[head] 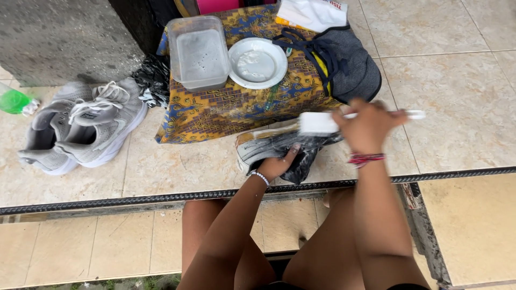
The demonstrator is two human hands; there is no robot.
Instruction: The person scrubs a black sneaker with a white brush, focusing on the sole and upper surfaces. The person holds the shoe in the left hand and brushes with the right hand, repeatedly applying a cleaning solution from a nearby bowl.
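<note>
Head view: we take the patterned cloth [215, 110] as our landmark and read left to right.
Grey sneakers [80, 126]: a pair lying left of the cloth, well apart from both hands.
Plastic tub [199, 51] and white plate [257, 63]: standing side by side on the cloth's far part.
Left hand [277, 165]: just off the cloth's near edge, closed on the wet dark shoe [279, 149], pinning it down.
Shoe axis: we judge it runs left-right along that near edge, between the hands.
Right hand [367, 126]: at the cloth's right corner, gripping the white brush [322, 122]; brush head touching the shoe, motion-blurred.
Nearer hand: the left, already on the shoe.
</note>
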